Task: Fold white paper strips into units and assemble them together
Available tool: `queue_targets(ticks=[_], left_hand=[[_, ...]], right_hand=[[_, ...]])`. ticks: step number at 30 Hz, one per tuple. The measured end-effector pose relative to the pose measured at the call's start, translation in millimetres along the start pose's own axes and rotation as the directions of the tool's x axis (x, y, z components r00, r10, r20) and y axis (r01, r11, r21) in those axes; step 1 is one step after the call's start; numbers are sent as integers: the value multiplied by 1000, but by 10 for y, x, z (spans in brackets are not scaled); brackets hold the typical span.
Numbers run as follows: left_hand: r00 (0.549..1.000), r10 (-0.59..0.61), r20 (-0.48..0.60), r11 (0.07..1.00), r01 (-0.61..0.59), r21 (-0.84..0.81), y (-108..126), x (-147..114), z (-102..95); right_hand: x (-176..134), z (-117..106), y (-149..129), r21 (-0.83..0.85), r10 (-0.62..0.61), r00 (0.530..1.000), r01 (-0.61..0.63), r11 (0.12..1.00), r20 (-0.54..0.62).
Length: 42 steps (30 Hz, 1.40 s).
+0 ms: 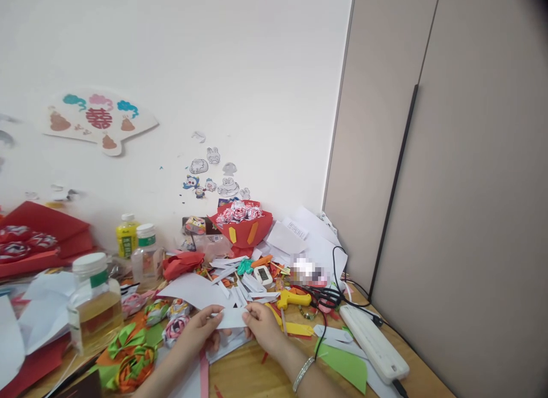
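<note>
Between my two hands I hold a small white piece of paper [232,318] over the table's front middle. My left hand [206,328] pinches its left end between thumb and forefinger. At the right end, my right hand [260,324] grips the same paper with thumb and fingers. More white paper lies beneath my hands. Several folded white paper strips [240,295] are heaped just behind them. A pink-and-white paper flower [175,329] rests to the left of my left hand. Right of my right hand lies a yellow glue gun [294,298].
A red paper bouquet [246,229] stands at the back by the wall. At left is a clear bottle of amber liquid [96,312], near green-and-orange paper flowers [132,358]. A white power strip [374,344] and black cables [338,295] lie at right, beside a cabinet [466,175].
</note>
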<state>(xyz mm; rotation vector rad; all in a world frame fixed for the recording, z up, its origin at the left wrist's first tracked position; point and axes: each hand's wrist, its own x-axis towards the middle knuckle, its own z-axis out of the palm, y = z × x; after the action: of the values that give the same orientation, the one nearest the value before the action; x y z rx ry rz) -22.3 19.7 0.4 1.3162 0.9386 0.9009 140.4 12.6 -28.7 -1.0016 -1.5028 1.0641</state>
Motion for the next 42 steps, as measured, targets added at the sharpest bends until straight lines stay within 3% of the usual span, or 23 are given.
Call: queue_targets(ticks=[4,10,15,27,32,35,42], left_hand=[[1000,-19,-18,999,18,-37,-8,13,3],[999,-21,43,990,27,-139,-115,93,-74],[993,-89,75,970,103,-219,-152,99,-123],[998,20,57,1000,-19,-6,-126,108,-89],[996,53,71,995,-47,-91,-86,55,-100],[998,12,55,992,-5,-124,-10,-3,-89],[998,-49,26,979,53,-196,80,-42,-54]], right_hand=[[5,1,12,-16,10,1000,-10,1000,-7],[2,5,-14,7,7,1000,-7,1000,-7],[-14,12,-83,7,10,1000,-10,1000,2],[-2,8,-49,42,25,1000,-24,999,-5],[-18,3,-85,179,40,999,-42,983,17],[-26,1,-96,249,64,998,-69,966,29],[28,-36,-62,248,-36,999,40,968,-20]])
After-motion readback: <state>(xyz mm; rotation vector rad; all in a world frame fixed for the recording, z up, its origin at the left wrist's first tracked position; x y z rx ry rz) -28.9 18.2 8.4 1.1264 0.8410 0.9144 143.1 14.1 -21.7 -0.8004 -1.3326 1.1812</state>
